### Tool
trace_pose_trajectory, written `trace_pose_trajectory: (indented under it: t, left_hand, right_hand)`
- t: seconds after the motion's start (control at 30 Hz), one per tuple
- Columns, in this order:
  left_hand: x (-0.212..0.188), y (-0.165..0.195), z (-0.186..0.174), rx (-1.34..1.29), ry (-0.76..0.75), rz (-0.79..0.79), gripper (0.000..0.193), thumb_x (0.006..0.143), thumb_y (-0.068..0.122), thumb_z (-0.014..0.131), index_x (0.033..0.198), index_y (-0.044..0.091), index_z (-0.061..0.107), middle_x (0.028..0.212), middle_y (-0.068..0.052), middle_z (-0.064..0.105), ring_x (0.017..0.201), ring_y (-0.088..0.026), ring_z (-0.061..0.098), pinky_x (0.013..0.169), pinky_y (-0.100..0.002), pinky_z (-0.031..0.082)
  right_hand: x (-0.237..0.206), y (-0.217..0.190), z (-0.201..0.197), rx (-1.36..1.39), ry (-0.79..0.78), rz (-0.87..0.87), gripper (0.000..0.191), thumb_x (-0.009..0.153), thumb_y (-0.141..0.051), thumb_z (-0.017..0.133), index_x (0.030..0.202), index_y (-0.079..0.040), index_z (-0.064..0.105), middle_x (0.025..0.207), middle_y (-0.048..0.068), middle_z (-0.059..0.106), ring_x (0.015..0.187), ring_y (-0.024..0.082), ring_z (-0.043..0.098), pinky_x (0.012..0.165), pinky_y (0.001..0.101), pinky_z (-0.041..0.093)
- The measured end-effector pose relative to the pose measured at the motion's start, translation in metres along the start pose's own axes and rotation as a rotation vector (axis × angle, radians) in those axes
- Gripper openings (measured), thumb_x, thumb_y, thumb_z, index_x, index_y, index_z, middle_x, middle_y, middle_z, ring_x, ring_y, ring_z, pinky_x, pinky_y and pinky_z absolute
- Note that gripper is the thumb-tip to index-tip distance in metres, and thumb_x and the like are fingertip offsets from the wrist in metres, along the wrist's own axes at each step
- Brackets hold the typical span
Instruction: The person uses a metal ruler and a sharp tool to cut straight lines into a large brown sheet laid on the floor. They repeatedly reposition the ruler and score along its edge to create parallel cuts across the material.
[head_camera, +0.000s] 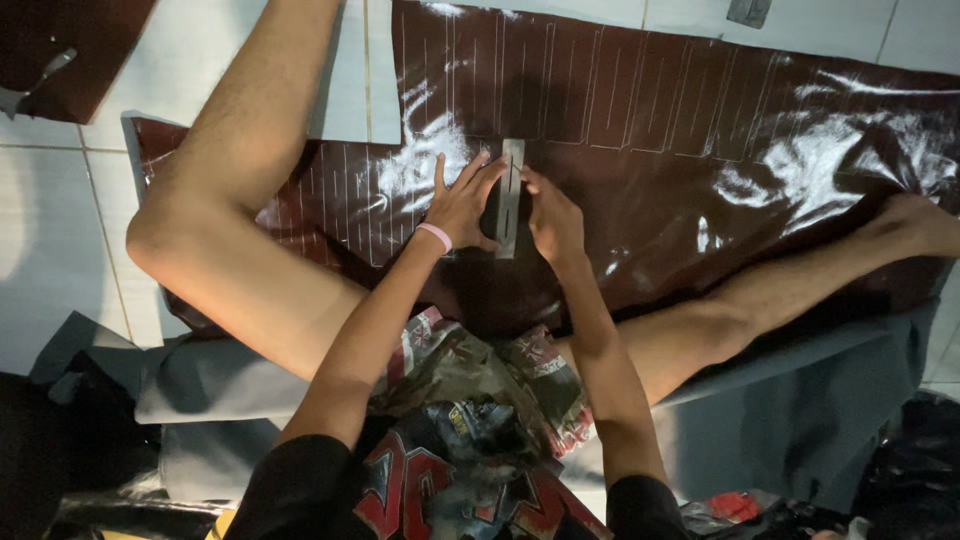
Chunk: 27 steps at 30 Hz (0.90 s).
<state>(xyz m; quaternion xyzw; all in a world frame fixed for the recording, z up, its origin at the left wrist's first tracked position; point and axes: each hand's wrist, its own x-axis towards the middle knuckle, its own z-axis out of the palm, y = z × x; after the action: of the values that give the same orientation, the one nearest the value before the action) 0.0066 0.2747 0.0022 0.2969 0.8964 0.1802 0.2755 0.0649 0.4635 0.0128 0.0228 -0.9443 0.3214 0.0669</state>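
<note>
Black short-sleeved shirt (440, 490) with red lettering, patterned shorts (480, 375), pink wristband (436, 236), bare legs.

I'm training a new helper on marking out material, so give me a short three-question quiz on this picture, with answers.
1. True or false: the glossy dark brown leather-like sheet already bears rows of thin pale lines.
2. Which hand lies flat with fingers spread beside the narrow grey metal ruler-like strip? A) the left hand B) the right hand C) neither
3. Fill in: the pink band sits on the ___ wrist.

Key
1. True; the lines run across the sheet on both sides of the strip.
2. A; the right hand is at the strip's other edge, fingers curled.
3. Left.
</note>
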Motion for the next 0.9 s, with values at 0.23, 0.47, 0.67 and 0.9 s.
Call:
trace_pose_trajectory:
  t: [0.23,0.47,0.67,0.9]
  left_hand:
    - [0.001,-0.002,0.002,-0.044,0.014,-0.008,0.143,0.045,0.060,0.095,0.159,0.019,0.019,0.167,0.006,0.025,0.157,-0.018,0.011,0.121,-0.072,-0.006]
    - [0.003,-0.004,0.008,-0.004,0.039,0.011,0.142,0.044,0.059,0.096,0.158,0.016,0.023,0.167,0.004,0.026,0.157,-0.018,0.013,0.121,-0.073,-0.004]
    - [0.002,-0.004,0.010,-0.005,0.056,0.019,0.143,0.042,0.059,0.096,0.158,0.014,0.024,0.166,0.002,0.028,0.156,-0.020,0.014,0.120,-0.073,-0.003]
    - [0.003,-0.003,0.009,-0.035,0.038,0.006,0.140,0.044,0.056,0.097,0.157,0.015,0.024,0.166,0.003,0.028,0.156,-0.018,0.014,0.121,-0.072,-0.004]
  right_hand:
    - [-0.021,-0.006,-0.016,0.032,-0.007,-0.124,0.033,0.096,0.007,0.055,0.125,-0.006,0.062,0.119,0.010,0.075,0.102,0.026,0.075,0.081,0.0352,0.063]
    - [-0.041,-0.010,-0.025,0.230,-0.085,0.093,0.027,0.100,0.007,0.062,0.120,-0.009,0.067,0.117,0.012,0.075,0.103,0.030,0.075,0.082,0.0375,0.063]
    - [-0.050,-0.014,-0.022,0.169,-0.067,0.002,0.035,0.095,0.008,0.062,0.127,-0.008,0.064,0.120,0.013,0.073,0.105,0.029,0.075,0.087,0.0363,0.063]
    - [-0.052,-0.012,-0.025,0.201,-0.100,-0.024,0.038,0.096,0.009,0.062,0.130,-0.008,0.063,0.123,0.011,0.073,0.102,0.025,0.077,0.087,0.0336,0.065]
